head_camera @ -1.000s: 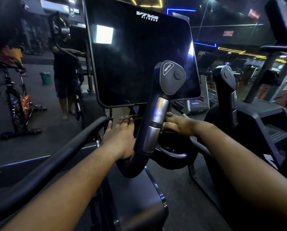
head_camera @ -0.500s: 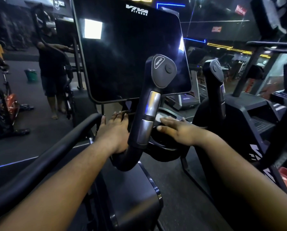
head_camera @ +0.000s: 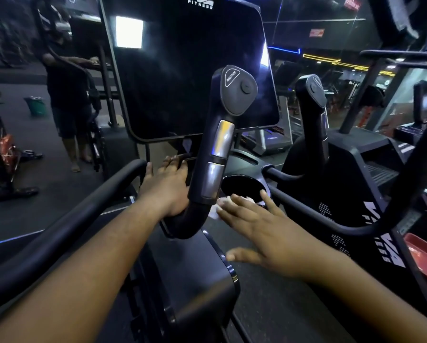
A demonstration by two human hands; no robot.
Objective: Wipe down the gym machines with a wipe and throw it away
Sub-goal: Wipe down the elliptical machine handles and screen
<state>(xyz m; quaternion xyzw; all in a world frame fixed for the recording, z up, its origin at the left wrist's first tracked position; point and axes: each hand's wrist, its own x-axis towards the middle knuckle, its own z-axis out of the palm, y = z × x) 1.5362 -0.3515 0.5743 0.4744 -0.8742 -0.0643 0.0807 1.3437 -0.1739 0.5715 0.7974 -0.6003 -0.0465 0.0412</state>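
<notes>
The black handle (head_camera: 214,149) carries two silver bands. Behind it stands a glossy black screen (head_camera: 182,70) with white lettering. Right of the handle, a white wipe (head_camera: 219,206); far left, a green bucket (head_camera: 36,106).

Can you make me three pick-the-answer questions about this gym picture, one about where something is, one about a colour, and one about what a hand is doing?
1. Where is the white wipe?
A. under the right hand's fingers, by the cup holder
B. on the floor
C. hanging on the screen

2. What colour is the bucket on the floor at far left?
A. yellow
B. green
C. white

3. How are the fingers of the right hand?
A. curled in a fist
B. pinching a bottle
C. spread flat

Answers:
1. A: white cloth peeks out under the fingertips beside the cup holder.
2. B: it looks green.
3. C: the fingers lie straight and apart over the wipe.
</notes>
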